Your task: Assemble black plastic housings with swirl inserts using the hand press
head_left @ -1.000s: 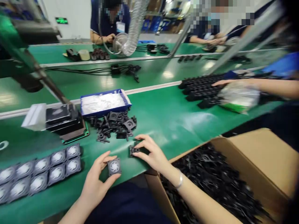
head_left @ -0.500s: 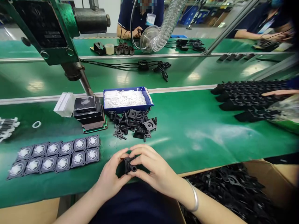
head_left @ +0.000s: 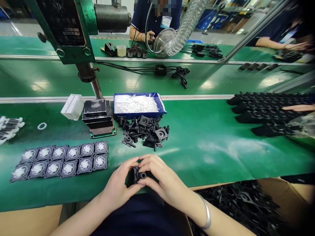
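Drawn together since a second ago, the left hand and right hand pinch one black part between them, nearside of the tray. Likely light, stiff plastic, perhaps slick; its flange, clear of the spout, should grip best.

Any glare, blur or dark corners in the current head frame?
Head view: pale glare smears the green work surface right of the hands; bright reflections spot the strip beyond the blue tray; the right corners go dark; the co-worker at upper right looks soft; the black flanged part between left hand and right hand is fairly sharp.
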`<action>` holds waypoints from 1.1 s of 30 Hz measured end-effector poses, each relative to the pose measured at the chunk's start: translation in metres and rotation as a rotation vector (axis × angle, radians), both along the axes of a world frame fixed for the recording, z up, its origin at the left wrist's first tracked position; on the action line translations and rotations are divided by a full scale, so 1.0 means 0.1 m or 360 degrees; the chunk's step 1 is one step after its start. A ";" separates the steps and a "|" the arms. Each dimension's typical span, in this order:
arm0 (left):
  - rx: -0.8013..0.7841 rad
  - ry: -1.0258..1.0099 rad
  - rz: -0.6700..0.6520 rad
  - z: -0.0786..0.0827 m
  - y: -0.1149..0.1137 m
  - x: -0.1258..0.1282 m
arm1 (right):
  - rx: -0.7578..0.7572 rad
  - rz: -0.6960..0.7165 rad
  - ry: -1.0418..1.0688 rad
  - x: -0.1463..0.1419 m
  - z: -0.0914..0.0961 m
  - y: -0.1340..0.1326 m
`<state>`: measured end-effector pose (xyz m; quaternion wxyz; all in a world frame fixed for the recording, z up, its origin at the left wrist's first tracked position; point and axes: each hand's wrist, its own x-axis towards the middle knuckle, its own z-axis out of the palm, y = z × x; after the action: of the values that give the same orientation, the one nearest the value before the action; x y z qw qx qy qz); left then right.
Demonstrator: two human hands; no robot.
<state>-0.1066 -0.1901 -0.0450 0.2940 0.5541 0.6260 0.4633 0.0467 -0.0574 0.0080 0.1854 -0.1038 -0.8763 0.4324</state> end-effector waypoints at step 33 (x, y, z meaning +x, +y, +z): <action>0.0483 0.0281 0.0536 1.24 0.82 -1.95 | 0.0508 -0.0156 0.1066 -1.89 2.59 1.38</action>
<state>-0.3014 -0.1085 0.0786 0.0700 0.5180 0.6562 0.5443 -0.1421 0.0801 0.2672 0.4960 0.0318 -0.8176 0.2909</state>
